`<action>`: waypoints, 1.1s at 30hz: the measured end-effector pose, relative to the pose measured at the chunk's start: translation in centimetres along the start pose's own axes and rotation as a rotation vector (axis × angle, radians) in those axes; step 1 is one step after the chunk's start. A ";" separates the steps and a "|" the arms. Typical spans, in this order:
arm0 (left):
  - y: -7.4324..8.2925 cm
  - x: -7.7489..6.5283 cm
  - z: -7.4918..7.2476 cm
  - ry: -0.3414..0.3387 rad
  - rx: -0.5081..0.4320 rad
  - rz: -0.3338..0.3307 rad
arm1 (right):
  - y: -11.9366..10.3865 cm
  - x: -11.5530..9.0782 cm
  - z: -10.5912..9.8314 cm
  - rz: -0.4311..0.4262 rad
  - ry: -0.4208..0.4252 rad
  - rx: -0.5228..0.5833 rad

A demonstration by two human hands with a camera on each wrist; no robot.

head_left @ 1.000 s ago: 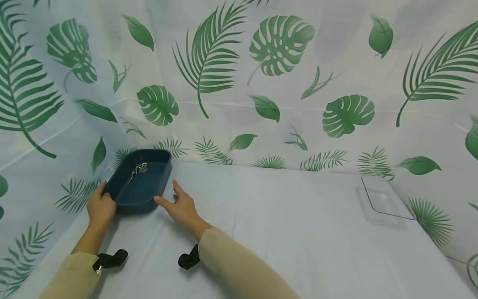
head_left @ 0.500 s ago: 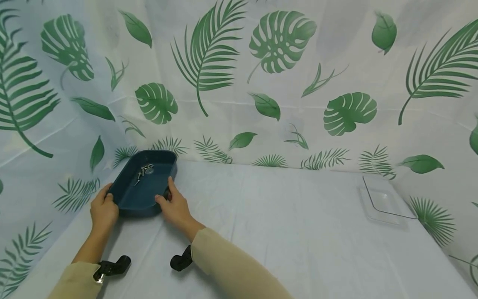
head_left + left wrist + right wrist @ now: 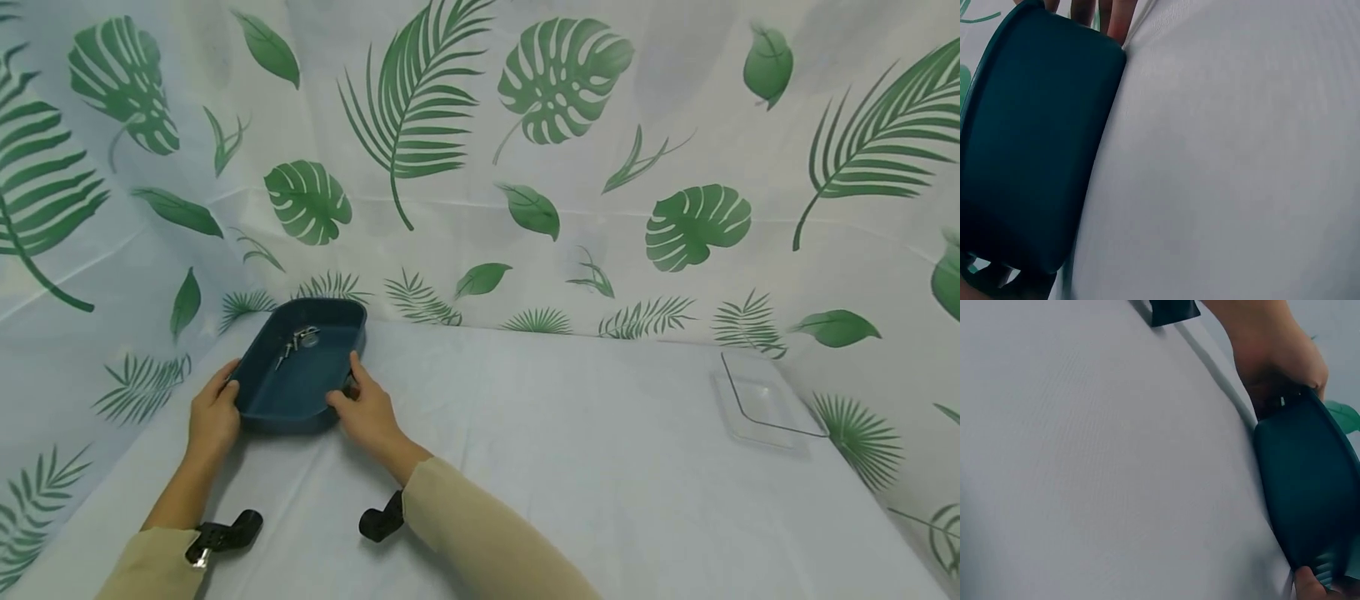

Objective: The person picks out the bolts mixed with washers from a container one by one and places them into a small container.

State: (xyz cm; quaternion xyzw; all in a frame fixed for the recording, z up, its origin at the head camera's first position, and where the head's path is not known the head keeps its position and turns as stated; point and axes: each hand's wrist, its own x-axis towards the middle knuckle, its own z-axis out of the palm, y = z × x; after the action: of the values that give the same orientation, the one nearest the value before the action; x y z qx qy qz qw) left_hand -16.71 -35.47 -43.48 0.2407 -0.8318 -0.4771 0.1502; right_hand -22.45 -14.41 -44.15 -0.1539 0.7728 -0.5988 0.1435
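A dark teal plastic bin (image 3: 292,423) with rounded corners stands at the back left of the white-covered table. Inside, toward its far left, lie several small silvery metal pieces (image 3: 288,350), too small to name, and a round pale disc (image 3: 308,337). My left hand (image 3: 213,417) grips the bin's left side near the front, thumb at the rim. On the right side, near the front corner, my right hand (image 3: 369,412) holds the bin with its thumb toward the front rim. Both wrist views show the bin's outer wall between the hands; some fingers are hidden.
A clear, shallow rectangular container (image 3: 768,400) stands near the table's right edge. Leaf-printed cloth (image 3: 480,167) hangs behind and at both sides. White cloth (image 3: 570,450) covers the tabletop. Black wrist mounts (image 3: 232,532) stick out from both sleeves.
My right hand has closed from a spread pose onto the bin's right side. The bin has shifted a little to the right, with both hands on it. The clear container has stayed put.
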 end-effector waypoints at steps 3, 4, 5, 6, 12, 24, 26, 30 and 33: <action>0.4 0.0 0.5 -0.034 -0.021 0.005 | 0.3 -0.1 -0.6 0.007 0.012 -0.001; 0.5 -0.1 0.6 -0.044 -0.024 0.003 | 0.3 -0.2 -0.8 0.007 0.013 0.001; 0.6 -0.1 0.8 -0.055 -0.028 0.001 | 0.4 -0.3 -1.1 0.008 0.015 -0.002; 0.7 -0.2 0.9 -0.066 -0.027 0.002 | 0.5 -0.3 -1.3 0.009 0.015 -0.005; 1.2 -0.6 1.8 -0.153 -0.019 0.023 | 1.3 -0.7 -3.0 -0.004 0.009 0.041; 2.1 -1.3 3.6 -0.264 -0.093 0.048 | 2.4 -1.8 -5.7 -0.048 0.032 0.061; 2.4 -1.4 3.9 -0.275 -0.099 0.049 | 2.6 -1.9 -6.2 -0.058 0.035 0.058; 3.1 -1.6 4.7 -0.301 -0.095 0.055 | 3.0 -2.1 -7.4 -0.078 0.044 0.055; 3.5 -1.7 5.3 -0.321 -0.092 0.058 | 3.2 -2.4 -8.4 -0.092 0.049 0.062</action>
State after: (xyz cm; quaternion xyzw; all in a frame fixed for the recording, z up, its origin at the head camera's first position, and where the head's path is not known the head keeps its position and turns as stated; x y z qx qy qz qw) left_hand -18.69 -29.19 -43.14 0.1303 -0.8288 -0.5427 0.0399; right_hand -23.88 -5.30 -45.18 -0.1700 0.7492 -0.6321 0.1016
